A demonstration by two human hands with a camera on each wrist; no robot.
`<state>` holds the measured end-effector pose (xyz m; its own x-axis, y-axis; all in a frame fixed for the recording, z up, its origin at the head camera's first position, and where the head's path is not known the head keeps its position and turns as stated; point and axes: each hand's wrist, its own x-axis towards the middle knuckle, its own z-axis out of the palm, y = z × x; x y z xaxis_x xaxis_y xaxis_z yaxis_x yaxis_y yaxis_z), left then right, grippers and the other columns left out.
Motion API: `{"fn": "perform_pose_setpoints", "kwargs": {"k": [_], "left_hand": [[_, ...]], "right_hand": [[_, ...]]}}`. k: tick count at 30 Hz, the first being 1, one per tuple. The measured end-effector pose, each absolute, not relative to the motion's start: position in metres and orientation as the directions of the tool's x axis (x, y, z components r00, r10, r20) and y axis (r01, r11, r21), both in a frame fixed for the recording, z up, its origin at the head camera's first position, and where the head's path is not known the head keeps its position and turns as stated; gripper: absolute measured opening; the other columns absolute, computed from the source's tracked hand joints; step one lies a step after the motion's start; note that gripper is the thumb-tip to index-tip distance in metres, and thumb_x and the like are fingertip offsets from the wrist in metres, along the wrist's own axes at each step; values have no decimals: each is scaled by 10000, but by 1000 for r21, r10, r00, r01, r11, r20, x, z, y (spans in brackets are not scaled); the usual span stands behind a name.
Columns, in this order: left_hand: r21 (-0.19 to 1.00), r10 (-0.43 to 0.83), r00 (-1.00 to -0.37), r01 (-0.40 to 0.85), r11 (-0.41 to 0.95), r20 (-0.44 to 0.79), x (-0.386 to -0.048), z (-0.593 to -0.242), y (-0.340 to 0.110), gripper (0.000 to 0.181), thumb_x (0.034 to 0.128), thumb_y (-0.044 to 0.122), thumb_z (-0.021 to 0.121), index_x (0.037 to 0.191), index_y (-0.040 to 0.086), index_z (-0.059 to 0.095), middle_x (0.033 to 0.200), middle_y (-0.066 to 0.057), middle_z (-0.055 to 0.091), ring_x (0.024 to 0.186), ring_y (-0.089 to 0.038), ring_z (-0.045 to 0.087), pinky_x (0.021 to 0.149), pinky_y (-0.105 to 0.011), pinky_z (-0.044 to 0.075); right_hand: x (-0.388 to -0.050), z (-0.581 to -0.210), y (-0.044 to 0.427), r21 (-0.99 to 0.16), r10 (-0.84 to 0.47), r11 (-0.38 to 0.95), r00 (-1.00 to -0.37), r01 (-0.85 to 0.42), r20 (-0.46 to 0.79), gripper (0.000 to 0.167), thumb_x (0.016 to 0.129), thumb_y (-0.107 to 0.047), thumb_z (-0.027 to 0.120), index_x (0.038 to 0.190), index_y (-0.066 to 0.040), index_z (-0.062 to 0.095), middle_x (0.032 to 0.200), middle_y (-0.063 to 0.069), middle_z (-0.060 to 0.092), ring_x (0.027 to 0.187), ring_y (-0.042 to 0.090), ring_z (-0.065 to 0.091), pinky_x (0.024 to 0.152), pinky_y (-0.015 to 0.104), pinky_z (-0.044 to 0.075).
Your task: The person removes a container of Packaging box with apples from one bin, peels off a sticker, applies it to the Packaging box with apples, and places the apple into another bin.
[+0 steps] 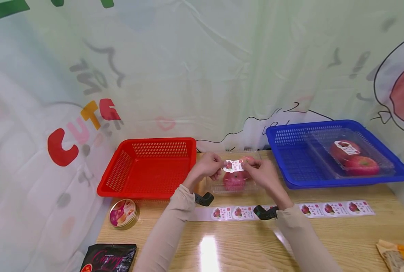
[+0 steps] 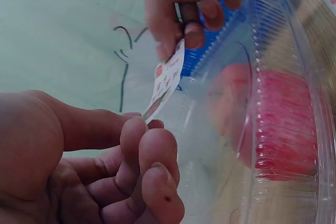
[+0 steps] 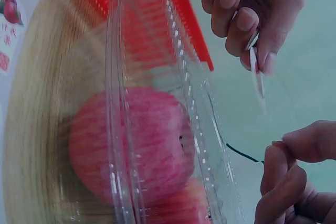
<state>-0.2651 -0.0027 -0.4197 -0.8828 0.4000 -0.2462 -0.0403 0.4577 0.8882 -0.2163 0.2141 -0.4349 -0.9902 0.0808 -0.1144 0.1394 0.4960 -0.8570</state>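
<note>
A white sticker label point(image 1: 233, 166) with a red fruit picture is stretched between my two hands above a clear plastic box. My left hand point(image 1: 206, 166) pinches one end between thumb and index finger. At the opposite end, my right hand point(image 1: 261, 172) pinches the label with its thumb and fingertips. In the left wrist view the label point(image 2: 167, 80) stands nearly edge-on between the fingers. The clear clamshell box point(image 3: 123, 171) sits below them with its lid over red apples point(image 1: 234, 181). The hands partly cover the box in the head view.
A red basket point(image 1: 147, 194) stands left of the box, a blue basket point(image 1: 290, 166) right, holding a labelled box point(image 1: 324, 151) of apples. A label strip point(image 1: 244, 212) lies in front. A round tin point(image 1: 123, 213), black packet point(image 1: 110, 257) and yellow packet point(image 1: 400, 255) lie nearby.
</note>
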Motion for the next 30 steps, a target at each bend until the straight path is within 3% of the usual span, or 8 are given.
{"fn": "perform_pose_setpoints", "kwargs": {"k": [7,14,21,25,30], "left_hand": [[883,322,-907,-100,459,-271,-270,-430,8,318,1041,124,674,754,-10,639,597,-48,568,508,-162,555,512,-241,561],[852,267,-925,-100,515,-270,-272,-435,13,311,1039,156,691,813,-58,670,603,-37,560,507,-181,557,612,-370,643],[828,221,-934,-119,549,-281,-275,-437,17,298,1044,175,688,859,-58,698,670,-113,616,562,-246,612,753,-493,665],[815,212,-931,-131,564,-296,-276,-438,18,303,1042,194,691,886,-64,719,677,-123,605,565,-227,576,739,-467,663],[790,196,-934,-128,600,-300,-276,-440,20,305,1034,219,709,872,-33,762,594,-56,557,518,-181,541,567,-313,594]], "right_hand": [[-226,-439,214,-808,97,573,-990,136,-98,323,999,-298,684,1042,21,713,930,125,671,874,256,565,631,291,435],[-234,-446,215,-774,108,624,-993,107,-50,286,976,-295,707,870,-29,702,741,31,606,719,208,521,551,291,373],[-240,-447,213,-736,120,667,-991,120,-53,308,979,-302,692,916,-4,737,786,75,651,713,215,542,542,283,401],[-241,-448,212,-711,131,689,-989,137,-64,326,987,-314,687,942,3,747,816,97,667,747,236,556,562,283,414],[-242,-448,211,-674,160,720,-985,165,-70,334,984,-334,690,912,-14,752,802,92,656,789,256,552,592,294,392]]}}
